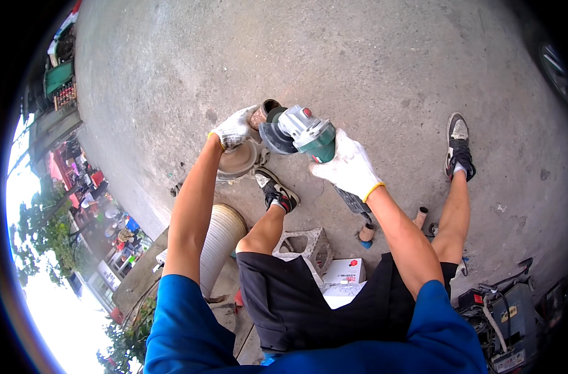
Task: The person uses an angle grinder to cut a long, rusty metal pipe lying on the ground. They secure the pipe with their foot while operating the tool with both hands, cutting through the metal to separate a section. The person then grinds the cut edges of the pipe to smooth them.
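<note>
My left hand [234, 129], in a white knit glove, is closed round a short rusty metal pipe [257, 117] with its open end pointing away from me. My right hand [352, 165], gloved too, grips an angle grinder [307, 131] by its green body. The grinder's silver head and dark disc guard [275, 137] point left, right beside the pipe. Whether the disc touches the pipe, or is spinning, I cannot tell. Just below my left hand is a round, dusty metal piece [237, 161] on the concrete.
A ribbed white cylinder [220, 240] stands near my left leg. Between my legs are a grey openwork stool [318, 246] and a white box [345, 271]. Two rusty pipe pieces [366, 234] lie by my right forearm. Machinery [511, 318] fills the lower right; a vehicle wheel [557, 68] shows far right.
</note>
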A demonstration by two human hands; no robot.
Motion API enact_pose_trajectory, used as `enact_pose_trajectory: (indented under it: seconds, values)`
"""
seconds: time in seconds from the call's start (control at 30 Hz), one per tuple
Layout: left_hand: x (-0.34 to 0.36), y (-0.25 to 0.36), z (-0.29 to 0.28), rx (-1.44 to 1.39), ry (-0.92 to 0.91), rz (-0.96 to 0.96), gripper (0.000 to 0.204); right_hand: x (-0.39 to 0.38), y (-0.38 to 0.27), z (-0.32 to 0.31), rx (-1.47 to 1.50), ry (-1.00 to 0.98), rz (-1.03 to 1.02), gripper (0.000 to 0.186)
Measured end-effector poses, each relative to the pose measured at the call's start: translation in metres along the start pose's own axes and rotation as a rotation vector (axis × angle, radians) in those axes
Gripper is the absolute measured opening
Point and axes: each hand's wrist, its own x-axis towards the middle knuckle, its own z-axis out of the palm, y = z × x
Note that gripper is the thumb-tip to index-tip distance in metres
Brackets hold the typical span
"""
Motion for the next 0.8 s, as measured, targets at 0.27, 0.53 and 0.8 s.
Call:
enact_pose_trajectory:
  seconds: [0.27,0.53,0.8]
  values:
    - [-0.002,0.002,0.002,0.041,-0.008,0.009,0.065,0.0,0.008,0.006,-0.009,0.049,-0.035,0.058]
    - [-0.003,0.007,0.002,-0.041,-0.008,0.019,0.067,0.0,0.003,0.006,0.034,0.016,-0.004,0.066]
    - [-0.005,0.014,0.005,-0.018,0.001,0.002,0.072,-0.001,-0.001,0.004,0.029,0.002,-0.006,0.066]
